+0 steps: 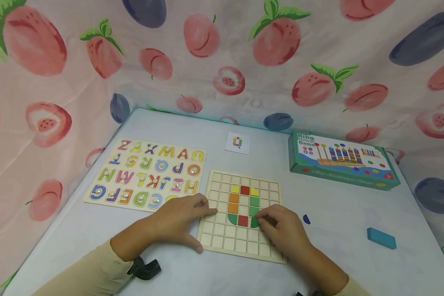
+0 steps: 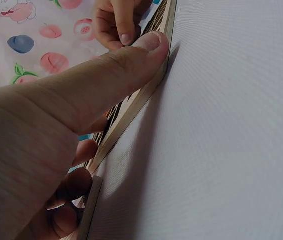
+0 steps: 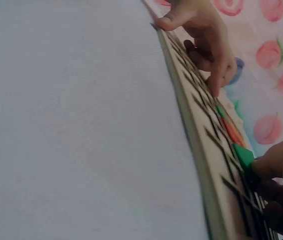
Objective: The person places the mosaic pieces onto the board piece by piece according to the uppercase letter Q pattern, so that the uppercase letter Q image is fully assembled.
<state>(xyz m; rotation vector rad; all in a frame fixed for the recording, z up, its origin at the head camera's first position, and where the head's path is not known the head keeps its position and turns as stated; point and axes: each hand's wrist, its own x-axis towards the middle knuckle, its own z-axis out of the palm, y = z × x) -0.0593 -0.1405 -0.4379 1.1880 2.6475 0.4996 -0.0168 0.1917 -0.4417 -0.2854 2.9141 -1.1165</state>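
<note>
A wooden grid board (image 1: 225,243) lies on the table, with coloured tiles set in an oval ring: red, orange, green and yellow. My right hand (image 1: 286,230) pinches a green quarter-circle tile (image 1: 254,222) at the ring's lower right corner; in the right wrist view that green tile (image 3: 243,155) is partly covered by the fingers. My left hand (image 1: 179,220) rests along the board's left side, thumb at the near left corner and index fingertip on the grid. In the left wrist view, the left thumb (image 2: 131,57) stretches straight along the board's edge.
Left of the grid lies an alphabet puzzle board (image 1: 111,191) with knobbed letters. A small pattern card (image 1: 237,143) lies behind. To the right are a dark blue half-round tile (image 1: 306,219), a teal block (image 1: 381,238) and a Ring Challenge Game box (image 1: 342,160). Fruit-print cloth hangs behind.
</note>
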